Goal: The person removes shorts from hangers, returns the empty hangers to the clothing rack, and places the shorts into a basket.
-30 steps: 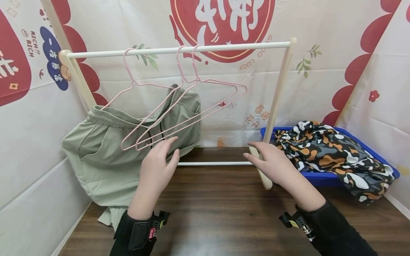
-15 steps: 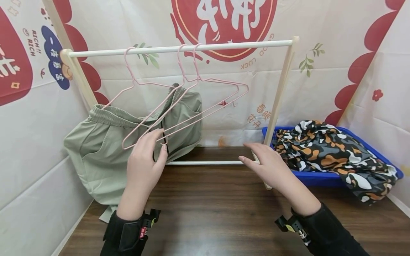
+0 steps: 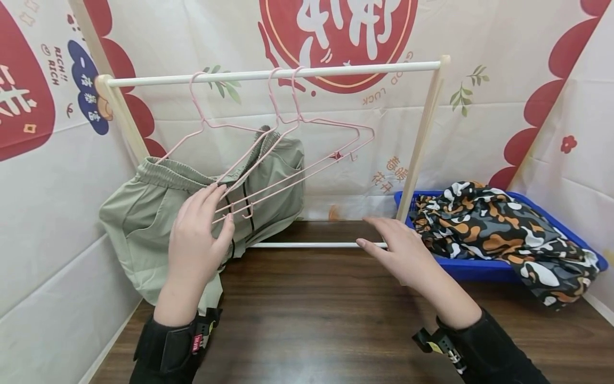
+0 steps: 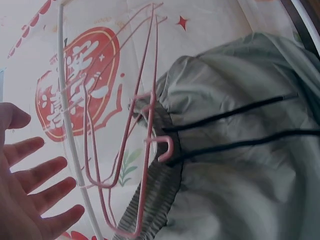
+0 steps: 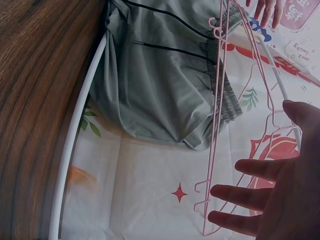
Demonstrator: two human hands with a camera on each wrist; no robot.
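Note:
My left hand [image 3: 196,234], fingers extended, overlaps the lower left corner of two bare pink wire hangers [image 3: 298,116] in the head view. Its fingers [image 4: 47,167] are spread and hold nothing in the left wrist view. Behind the hangers, grey-green pants [image 3: 139,229] with an elastic waist and black drawstrings hang from a third pink hanger [image 3: 184,137] on the left of the rack. My right hand [image 3: 400,253] hovers in front of the rack's right leg, its fingers [image 5: 242,195] straight and apart, nothing in them.
A white-barred rack [image 3: 374,69] with wooden ends stands on the brown wooden table [image 3: 312,320]. On the right sits a blue basket [image 3: 472,269] with a camouflage-patterned garment [image 3: 499,229] draped over its front edge. Printed cloth walls [image 3: 201,32] enclose the back and sides.
My left hand has moved left from the hangers' lower bars to their left corner, over the pants. My right hand has shifted slightly left and down. The hangers stay in place.

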